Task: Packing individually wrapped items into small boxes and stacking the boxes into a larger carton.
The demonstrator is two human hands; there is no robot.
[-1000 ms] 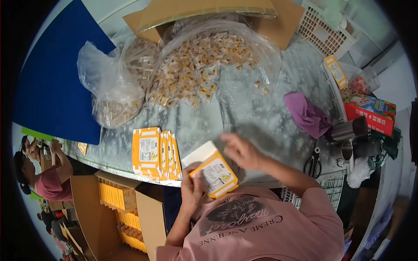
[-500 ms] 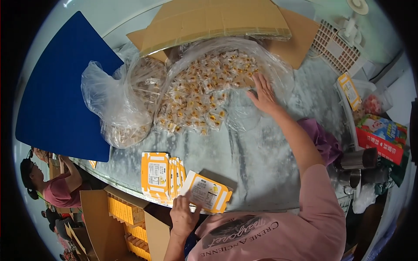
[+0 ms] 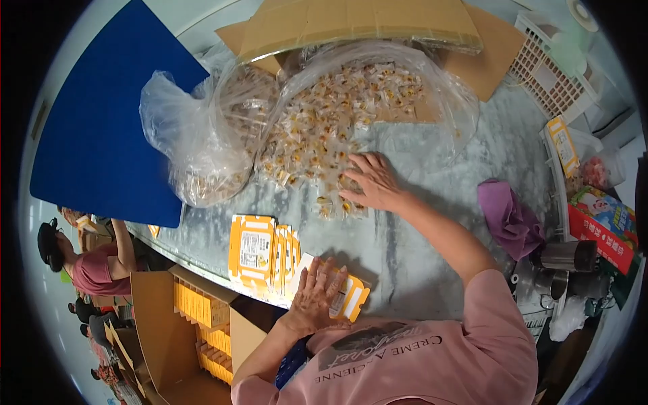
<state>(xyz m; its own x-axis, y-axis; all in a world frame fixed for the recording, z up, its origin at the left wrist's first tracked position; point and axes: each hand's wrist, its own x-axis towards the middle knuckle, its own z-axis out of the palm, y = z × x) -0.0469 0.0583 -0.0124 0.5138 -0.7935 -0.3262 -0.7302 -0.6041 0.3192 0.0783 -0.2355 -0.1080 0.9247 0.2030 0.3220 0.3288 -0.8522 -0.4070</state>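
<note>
Wrapped candies (image 3: 324, 145) lie spread ahead of us on table (image 3: 418, 270); our right hand (image 3: 371, 181) rests flat, fingers splayed, on near edge. Left hand (image 3: 316, 291) presses yellow carton (image 3: 347, 297) close to body, long axis slanting right.

The left hand (image 3: 317, 291) covers most of the yellow box (image 3: 351, 297) under it. The right hand (image 3: 370, 181) hides some wrapped sweets (image 3: 324, 135). Print on the flat boxes (image 3: 260, 248) is too small to read.
</note>
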